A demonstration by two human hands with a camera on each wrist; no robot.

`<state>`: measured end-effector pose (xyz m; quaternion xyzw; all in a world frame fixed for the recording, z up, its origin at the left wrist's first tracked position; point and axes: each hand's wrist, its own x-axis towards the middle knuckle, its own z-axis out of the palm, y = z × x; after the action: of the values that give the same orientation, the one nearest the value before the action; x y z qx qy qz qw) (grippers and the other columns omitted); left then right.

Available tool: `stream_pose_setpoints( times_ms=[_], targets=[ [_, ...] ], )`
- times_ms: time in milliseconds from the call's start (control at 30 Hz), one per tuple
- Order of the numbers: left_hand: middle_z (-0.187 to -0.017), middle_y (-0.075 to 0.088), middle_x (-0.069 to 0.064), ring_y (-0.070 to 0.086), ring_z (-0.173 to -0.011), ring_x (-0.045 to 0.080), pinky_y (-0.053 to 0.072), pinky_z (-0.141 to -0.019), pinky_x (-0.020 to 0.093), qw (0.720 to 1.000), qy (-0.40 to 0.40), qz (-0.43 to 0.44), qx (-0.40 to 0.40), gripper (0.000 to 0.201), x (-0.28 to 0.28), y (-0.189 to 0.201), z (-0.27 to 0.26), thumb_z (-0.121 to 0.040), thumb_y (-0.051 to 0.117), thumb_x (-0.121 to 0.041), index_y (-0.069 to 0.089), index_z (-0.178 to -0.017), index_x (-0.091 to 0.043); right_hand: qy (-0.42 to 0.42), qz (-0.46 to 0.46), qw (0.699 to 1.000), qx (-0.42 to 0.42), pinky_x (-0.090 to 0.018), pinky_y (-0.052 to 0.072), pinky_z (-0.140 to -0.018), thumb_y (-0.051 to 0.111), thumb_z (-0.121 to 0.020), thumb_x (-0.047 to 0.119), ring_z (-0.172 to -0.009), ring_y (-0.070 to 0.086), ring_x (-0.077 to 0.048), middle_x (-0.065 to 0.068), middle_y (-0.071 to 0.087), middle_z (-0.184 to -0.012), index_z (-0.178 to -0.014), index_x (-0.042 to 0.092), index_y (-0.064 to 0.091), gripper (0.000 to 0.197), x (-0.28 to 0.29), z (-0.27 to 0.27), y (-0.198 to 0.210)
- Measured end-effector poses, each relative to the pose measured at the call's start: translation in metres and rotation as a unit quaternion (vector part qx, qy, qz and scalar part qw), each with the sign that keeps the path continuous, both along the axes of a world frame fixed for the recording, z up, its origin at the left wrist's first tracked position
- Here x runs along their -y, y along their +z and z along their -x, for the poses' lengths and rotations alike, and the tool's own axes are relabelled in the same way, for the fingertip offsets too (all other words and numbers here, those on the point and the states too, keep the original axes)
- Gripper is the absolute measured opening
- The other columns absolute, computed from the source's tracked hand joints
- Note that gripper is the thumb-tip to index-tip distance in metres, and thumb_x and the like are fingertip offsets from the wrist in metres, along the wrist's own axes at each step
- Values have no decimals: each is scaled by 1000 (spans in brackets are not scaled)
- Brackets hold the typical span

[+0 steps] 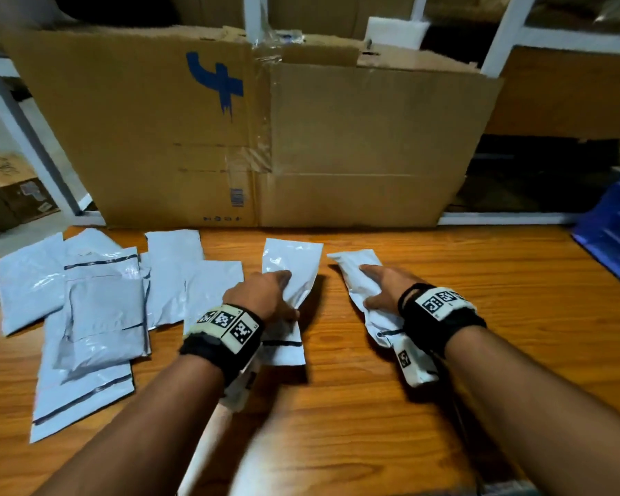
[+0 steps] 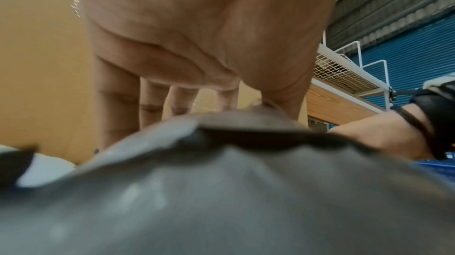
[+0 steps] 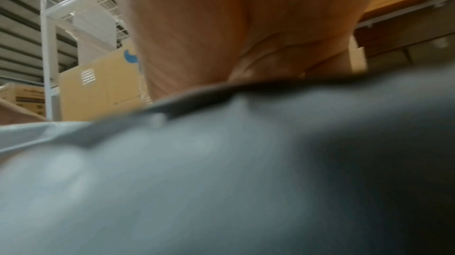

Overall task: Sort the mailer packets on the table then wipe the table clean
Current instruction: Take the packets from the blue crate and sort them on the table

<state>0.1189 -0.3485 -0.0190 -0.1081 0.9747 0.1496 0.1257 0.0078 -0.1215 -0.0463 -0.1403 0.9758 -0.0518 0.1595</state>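
Sorting step: left hand (image 1: 265, 295) flat, fingers straight, on middle packet (image 1: 294, 259); right hand (image 1: 387, 288) likewise on right packet (image 1: 351, 266); both lie on the desk (image 1: 480, 316), heap (image 1: 97, 302) at left; slide with light, even pressure, avoid buckling

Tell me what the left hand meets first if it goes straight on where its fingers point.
Beyond the packet under the left hand lies bare table, then probably the cardboard box; depth unclear.

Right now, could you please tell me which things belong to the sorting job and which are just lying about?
Job: centre packet under left hand; right packet under right hand; pile of packets; table.
Lying about: cardboard box; blue crate; white shelf frame.
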Motion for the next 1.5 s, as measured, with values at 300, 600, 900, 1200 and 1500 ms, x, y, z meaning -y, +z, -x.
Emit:
stream_pose_setpoints(
  times_ms=[300,600,900,1200,1500],
  targets=[
    [-137,54,7,52,-122,29,45,-95,34,993,-98,-38,-47,72,-124,16,47,-78,72,-48,42,-141,-28,-109,73,990,-57,-35,46,-99,69,-81,41,-122,53,-24,2,54,-139,-144,43,33,73,-146,-7,44],
    [-137,54,8,52,-122,31,43,-92,31,979,-145,-81,-115,70,-323,69,95,-79,72,-46,44,-141,-29,-177,65,969,-160,-40,40,-101,66,-82,42,-127,47,-30,-4,49,-143,-144,43,33,71,-330,-1,122],
    [-146,46,1,43,-133,24,37,-102,30,955,-182,-158,-173,74,-500,98,122,-80,73,-42,42,-144,-23,-238,114,943,-203,-31,41,-102,68,-80,36,-127,49,-25,1,52,-140,-140,40,43,66,-484,-2,155],
    [-144,49,2,46,-131,23,38,-103,30,942,-188,-214,-176,77,-622,110,199,-75,76,-44,45,-142,-22,-268,94,931,-231,-32,41,-100,69,-80,37,-127,49,-26,-1,52,-141,-138,37,48,62,-608,42,171],
    [-139,51,12,53,-121,30,46,-91,34,946,-204,-159,-196,64,-731,163,312,-83,70,-41,51,-134,-7,-224,44,945,-234,-26,37,-99,70,-83,31,-130,47,-25,-3,48,-144,-136,26,54,55,-707,139,218]
  ],
)
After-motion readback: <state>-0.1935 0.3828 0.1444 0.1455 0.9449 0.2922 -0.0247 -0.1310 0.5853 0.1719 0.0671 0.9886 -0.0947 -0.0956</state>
